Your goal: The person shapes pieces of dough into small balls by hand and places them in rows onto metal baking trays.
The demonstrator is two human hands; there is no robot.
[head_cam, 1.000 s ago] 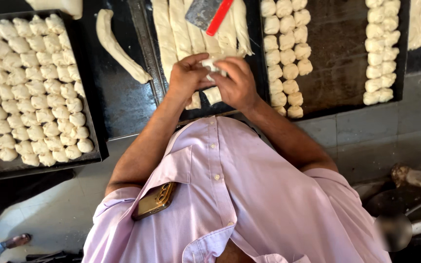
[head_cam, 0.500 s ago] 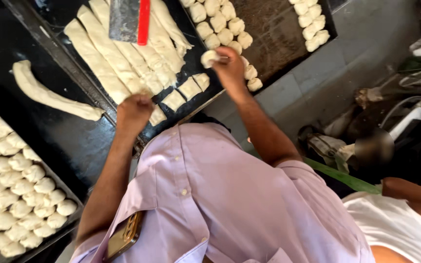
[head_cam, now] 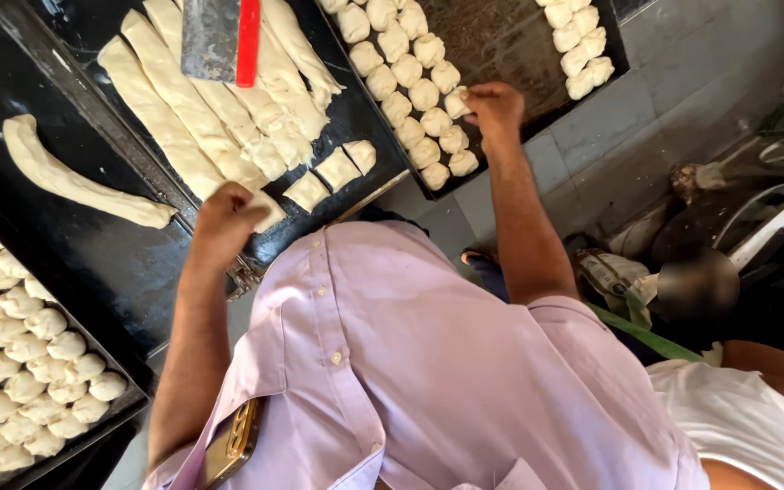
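My right hand (head_cam: 494, 106) reaches out to the right-hand black tray (head_cam: 492, 36) and pinches a small dough piece (head_cam: 458, 102) at the edge of a row of shaped dough balls (head_cam: 410, 91). My left hand (head_cam: 225, 222) is closed over the end of a cut dough piece (head_cam: 269, 210) on the middle tray (head_cam: 356, 113). Long dough strips (head_cam: 188, 109) lie on that tray, with cut squares (head_cam: 336, 170) beside my left hand. A metal scraper with a red handle (head_cam: 220, 36) rests on the strips.
A loose dough rope (head_cam: 74, 177) lies on the dark surface at left. A tray at lower left (head_cam: 124, 404) holds several dough balls. Another person in white (head_cam: 755, 417) sits at lower right near the floor. A phone (head_cam: 233, 440) sticks out of my shirt pocket.
My hands, together over the cut pieces a second ago, have split. The right carried a dough piece to the right tray; the left stays at the strips. The view has swung right.
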